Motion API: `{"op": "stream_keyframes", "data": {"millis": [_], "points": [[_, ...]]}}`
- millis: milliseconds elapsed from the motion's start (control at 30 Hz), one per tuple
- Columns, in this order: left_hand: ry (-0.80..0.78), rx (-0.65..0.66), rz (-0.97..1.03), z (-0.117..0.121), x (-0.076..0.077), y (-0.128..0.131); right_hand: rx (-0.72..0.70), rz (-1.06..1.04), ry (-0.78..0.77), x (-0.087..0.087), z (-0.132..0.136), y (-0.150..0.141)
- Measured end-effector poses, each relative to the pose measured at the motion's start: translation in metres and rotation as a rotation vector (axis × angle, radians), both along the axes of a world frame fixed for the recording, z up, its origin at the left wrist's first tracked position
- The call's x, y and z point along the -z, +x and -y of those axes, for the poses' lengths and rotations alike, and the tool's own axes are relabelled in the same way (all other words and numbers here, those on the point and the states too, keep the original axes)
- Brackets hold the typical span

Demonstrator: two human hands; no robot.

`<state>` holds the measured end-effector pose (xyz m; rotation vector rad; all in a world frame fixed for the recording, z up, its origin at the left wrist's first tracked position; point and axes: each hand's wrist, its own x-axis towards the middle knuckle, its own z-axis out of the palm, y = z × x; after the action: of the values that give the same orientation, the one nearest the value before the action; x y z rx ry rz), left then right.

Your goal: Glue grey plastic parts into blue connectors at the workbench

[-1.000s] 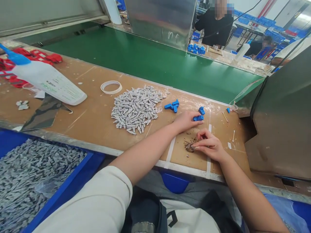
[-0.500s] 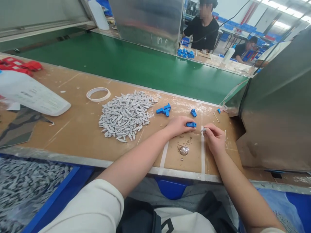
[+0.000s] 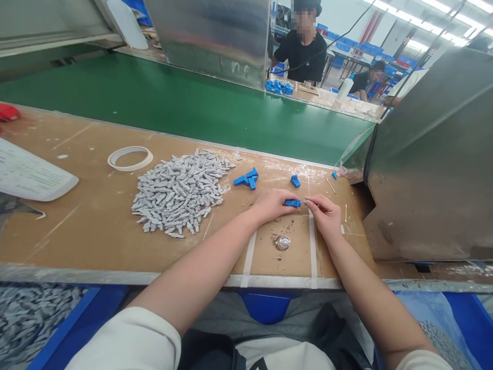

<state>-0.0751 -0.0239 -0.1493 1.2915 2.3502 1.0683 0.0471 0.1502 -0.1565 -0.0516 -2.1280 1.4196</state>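
Observation:
My left hand [image 3: 271,204] is closed round a small blue plastic part [image 3: 292,203] and holds it just above the brown worktop [image 3: 96,221]. My right hand [image 3: 323,213] pinches a tiny pale grey piece against the blue part's right end. A small round metal dish [image 3: 282,242] sits on the worktop just below both hands, between two strips of white tape. A heap of small grey plastic pieces [image 3: 179,190] lies to the left of my left hand. More blue parts [image 3: 246,180] and a single blue part [image 3: 295,180] lie beyond the hands.
A ring of white tape [image 3: 130,158] lies left of the heap. A green conveyor belt [image 3: 192,108] runs behind the worktop. A grey metal housing [image 3: 431,164] stands at the right. A white bottle [image 3: 31,177] lies at far left. Blue bins hold grey pieces [image 3: 34,318]. Two other people sit beyond the belt.
My right hand left the metal dish, rose with a tiny piece and came to the blue part's end. My left hand kept the blue part. The view shifted rightward.

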Motion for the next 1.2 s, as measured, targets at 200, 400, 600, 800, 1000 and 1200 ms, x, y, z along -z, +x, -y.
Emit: {"op": "stream_keyframes", "data": {"millis": [200,400,600,800,1000,1200], "points": [[0.021,0.046,-0.041,0.000,0.006,-0.002,-0.016,0.035,0.097,0.002,-0.001,0.000],[0.004,0.090,-0.014,0.004,-0.001,-0.004,-0.021,0.231,0.322,0.001,-0.003,0.006],[-0.024,0.057,-0.083,0.002,-0.004,0.002,-0.124,0.410,0.404,0.003,0.003,0.008],[-0.025,0.004,-0.048,-0.006,-0.003,0.011,-0.115,0.405,0.285,0.008,0.005,0.008],[-0.011,-0.013,-0.034,-0.010,0.001,0.011,-0.132,0.379,0.235,0.014,0.004,0.004],[-0.005,0.002,-0.053,-0.008,0.004,0.006,-0.121,0.373,0.233,0.012,0.006,0.008]]}}
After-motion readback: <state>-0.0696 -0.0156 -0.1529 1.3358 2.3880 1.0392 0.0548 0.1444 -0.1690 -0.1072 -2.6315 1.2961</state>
